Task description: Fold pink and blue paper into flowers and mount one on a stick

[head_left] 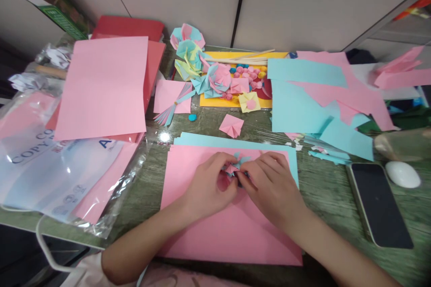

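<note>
A small folded paper piece (232, 169), pink and light blue, is between my hands above a large pink sheet (232, 233). My left hand (210, 184) pinches it from the left, thumb and fingers curled round its edge. From the right, my right hand (272, 188) grips the same piece, with its fingertips close to the left thumb. My fingers hide part of its folds. Light blue sheets (235, 140) stick out beneath the pink one. Just beyond them lies a folded pink square (231, 125).
Folded paper flowers (215, 80) and a yellow board (210, 101) sit at the back. Pink sheets (104, 89) and a plastic paper bag (60, 175) are left. Cut blue paper (292, 107), a phone (380, 206) and a white mouse (403, 174) lie right.
</note>
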`<control>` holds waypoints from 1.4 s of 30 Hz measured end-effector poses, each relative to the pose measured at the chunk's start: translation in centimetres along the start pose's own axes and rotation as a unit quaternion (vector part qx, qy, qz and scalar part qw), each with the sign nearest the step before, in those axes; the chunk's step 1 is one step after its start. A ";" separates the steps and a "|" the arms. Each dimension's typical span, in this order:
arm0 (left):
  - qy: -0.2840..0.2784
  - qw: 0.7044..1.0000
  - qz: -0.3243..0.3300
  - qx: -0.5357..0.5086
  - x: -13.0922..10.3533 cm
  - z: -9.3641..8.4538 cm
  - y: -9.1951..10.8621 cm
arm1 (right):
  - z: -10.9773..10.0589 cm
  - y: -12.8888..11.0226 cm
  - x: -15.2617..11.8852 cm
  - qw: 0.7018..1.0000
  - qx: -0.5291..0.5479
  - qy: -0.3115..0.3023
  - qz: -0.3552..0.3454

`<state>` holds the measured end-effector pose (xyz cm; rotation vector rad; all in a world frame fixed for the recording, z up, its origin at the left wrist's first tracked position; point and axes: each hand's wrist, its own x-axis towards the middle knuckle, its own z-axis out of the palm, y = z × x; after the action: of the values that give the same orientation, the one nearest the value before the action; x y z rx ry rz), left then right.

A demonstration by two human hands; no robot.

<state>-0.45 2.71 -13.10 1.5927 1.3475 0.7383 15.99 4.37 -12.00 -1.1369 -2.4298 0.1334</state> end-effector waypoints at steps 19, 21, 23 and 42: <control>0.018 0.989 -0.042 -0.141 0.3 -0.7 0.3 | -1.2 -0.1 0.7 0.995 0.089 -0.005 0.049; 0.010 0.991 -0.031 -0.132 0.4 -0.8 0.5 | -0.9 0.0 0.6 0.996 0.075 0.003 0.039; 0.013 0.994 -0.008 -0.109 0.4 -1.0 0.7 | -0.8 0.0 0.6 0.998 0.060 0.011 0.021; 0.075 0.980 0.146 0.113 -0.4 -1.2 0.5 | -1.1 0.0 0.2 0.999 0.013 -0.047 -0.014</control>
<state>-1.36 2.62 -12.16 1.9772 1.3573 0.9224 16.33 4.39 -10.94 -1.1073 -2.5185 0.2135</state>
